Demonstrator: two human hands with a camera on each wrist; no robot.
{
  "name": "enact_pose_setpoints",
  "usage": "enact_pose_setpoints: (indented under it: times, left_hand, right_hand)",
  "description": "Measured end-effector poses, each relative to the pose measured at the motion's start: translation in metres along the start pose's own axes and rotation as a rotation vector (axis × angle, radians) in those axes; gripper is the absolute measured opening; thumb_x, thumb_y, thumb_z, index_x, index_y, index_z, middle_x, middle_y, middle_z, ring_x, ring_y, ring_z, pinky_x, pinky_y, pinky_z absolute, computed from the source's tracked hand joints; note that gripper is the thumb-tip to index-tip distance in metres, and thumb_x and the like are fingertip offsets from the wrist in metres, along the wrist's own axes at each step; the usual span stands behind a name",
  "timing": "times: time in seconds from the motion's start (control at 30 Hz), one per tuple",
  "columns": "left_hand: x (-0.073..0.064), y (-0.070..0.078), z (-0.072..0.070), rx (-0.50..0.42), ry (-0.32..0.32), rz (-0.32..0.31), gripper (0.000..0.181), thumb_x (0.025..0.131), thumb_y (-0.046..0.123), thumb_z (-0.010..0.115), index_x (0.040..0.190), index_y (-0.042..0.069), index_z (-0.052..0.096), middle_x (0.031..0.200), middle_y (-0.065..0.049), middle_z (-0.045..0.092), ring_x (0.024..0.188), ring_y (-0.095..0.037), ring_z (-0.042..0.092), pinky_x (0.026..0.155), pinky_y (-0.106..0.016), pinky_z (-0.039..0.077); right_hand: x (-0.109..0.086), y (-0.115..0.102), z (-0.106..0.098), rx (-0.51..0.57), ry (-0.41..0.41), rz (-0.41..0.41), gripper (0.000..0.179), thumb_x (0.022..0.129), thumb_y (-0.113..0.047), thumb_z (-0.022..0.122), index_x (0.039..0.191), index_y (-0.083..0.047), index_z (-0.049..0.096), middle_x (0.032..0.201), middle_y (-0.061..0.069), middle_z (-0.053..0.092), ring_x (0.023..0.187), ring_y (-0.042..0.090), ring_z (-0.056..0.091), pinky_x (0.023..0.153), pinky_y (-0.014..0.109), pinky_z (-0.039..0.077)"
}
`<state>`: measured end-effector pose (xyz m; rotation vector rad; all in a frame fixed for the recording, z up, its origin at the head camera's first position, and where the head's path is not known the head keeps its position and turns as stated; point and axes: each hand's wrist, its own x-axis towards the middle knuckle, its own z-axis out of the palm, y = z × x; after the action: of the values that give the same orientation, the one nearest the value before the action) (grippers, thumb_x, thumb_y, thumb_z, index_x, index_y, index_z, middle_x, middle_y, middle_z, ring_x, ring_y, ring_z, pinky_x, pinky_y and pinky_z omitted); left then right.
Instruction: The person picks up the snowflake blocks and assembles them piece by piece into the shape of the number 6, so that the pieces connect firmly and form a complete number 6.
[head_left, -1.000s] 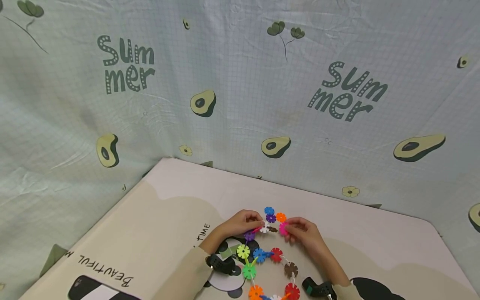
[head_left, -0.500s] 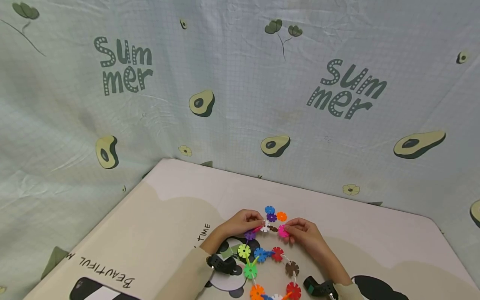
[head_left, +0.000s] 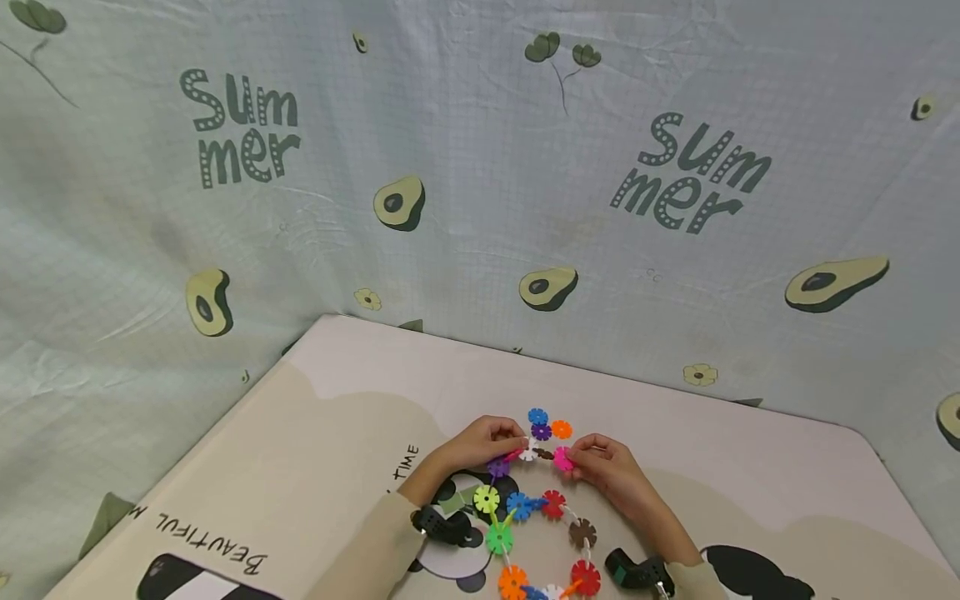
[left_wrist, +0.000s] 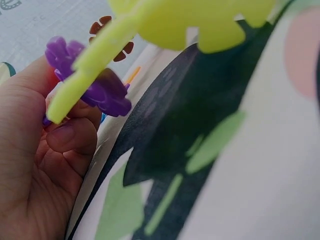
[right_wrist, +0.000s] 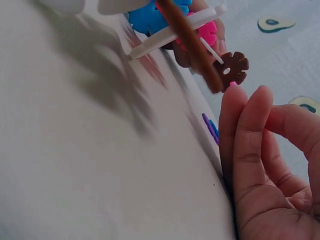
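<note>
A chain of notched plastic snowflake discs runs up from a ring of linked discs. My left hand (head_left: 487,442) grips the chain's upper end, by a white disc (head_left: 528,451) and a purple disc (left_wrist: 112,95). Beyond the white disc a brown disc (right_wrist: 235,67) sticks out to the right. My right hand (head_left: 607,467) pinches a pink disc (head_left: 562,459) at the brown one's edge; in the right wrist view only a pink tip shows above the fingers. Whether the two interlock cannot be told. A yellow disc (left_wrist: 200,25) hangs close to the left wrist camera.
The ring below includes a green disc (head_left: 499,538), an orange disc (head_left: 513,582) and a red disc (head_left: 585,577). Beyond the hands lie a blue disc (head_left: 537,417), a violet disc (head_left: 541,432) and another orange disc (head_left: 561,429). A printed cloth covers the table (head_left: 360,367).
The pink disc in my right hand has moved slightly left, closer against the brown disc. My left hand stays nearly still.
</note>
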<state>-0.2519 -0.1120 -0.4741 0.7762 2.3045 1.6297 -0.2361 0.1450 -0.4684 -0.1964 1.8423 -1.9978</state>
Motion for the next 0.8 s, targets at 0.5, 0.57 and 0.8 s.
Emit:
enact_pose_setpoints:
  times: [0.5,0.57,0.8]
  left_hand:
    - [0.0007,0.0005,0.0005,-0.007,-0.016,-0.003,0.019,0.097,0.011,0.058,0.096,-0.005,0.067,0.07,0.006,0.053,0.061,-0.005,0.042,0.059,-0.019,0.036]
    - [0.0004,0.0003,0.0001,-0.011,-0.023,-0.006,0.019,0.097,0.011,0.058,0.096,-0.006,0.067,0.07,0.006,0.052,0.062,-0.005,0.043,0.059,-0.019,0.036]
    - [0.0015,0.0015,0.0005,0.001,-0.054,-0.005,0.019,0.097,0.011,0.057,0.096,-0.006,0.066,0.07,0.007,0.051,0.063,-0.004,0.043,0.06,-0.019,0.037]
  right_hand:
    - [0.0001,0.0018,-0.0003,0.027,-0.056,-0.001,0.005,0.095,-0.006,0.061,0.095,-0.002,0.058,0.088,0.002,0.07,0.078,0.013,0.067,0.08,0.024,0.054]
    - [0.0007,0.0024,0.0002,0.031,-0.053,-0.003,0.006,0.095,-0.005,0.062,0.094,-0.001,0.058,0.087,0.002,0.07,0.077,0.013,0.068,0.079,0.024,0.055]
    - [0.0018,0.0022,0.0024,0.038,-0.032,-0.007,0.005,0.094,-0.003,0.062,0.095,0.001,0.058,0.087,0.002,0.07,0.077,0.013,0.068,0.079,0.024,0.055]
